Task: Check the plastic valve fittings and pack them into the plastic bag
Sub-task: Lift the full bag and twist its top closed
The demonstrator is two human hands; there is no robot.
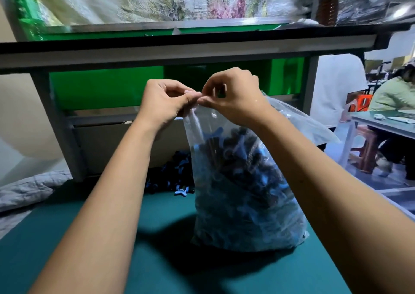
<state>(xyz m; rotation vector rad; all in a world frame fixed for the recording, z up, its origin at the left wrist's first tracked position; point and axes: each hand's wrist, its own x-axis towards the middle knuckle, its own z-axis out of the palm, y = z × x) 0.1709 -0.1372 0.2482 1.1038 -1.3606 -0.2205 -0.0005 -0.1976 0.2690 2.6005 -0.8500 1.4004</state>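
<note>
A clear plastic bag [244, 194] stands upright on the green table [112, 237], filled high with black and blue plastic valve fittings. My left hand [166, 101] and my right hand [233, 96] are raised above it, side by side, and both pinch the bag's top edge between thumb and fingers. Behind the bag, a small pile of loose black and blue fittings [173, 176] lies on the table.
A metal shelf frame [179, 51] with green panels spans the back above the table. A grey cloth [27, 188] lies at the left edge. To the right, a seated person [395, 96] works at another table beside plastic stools.
</note>
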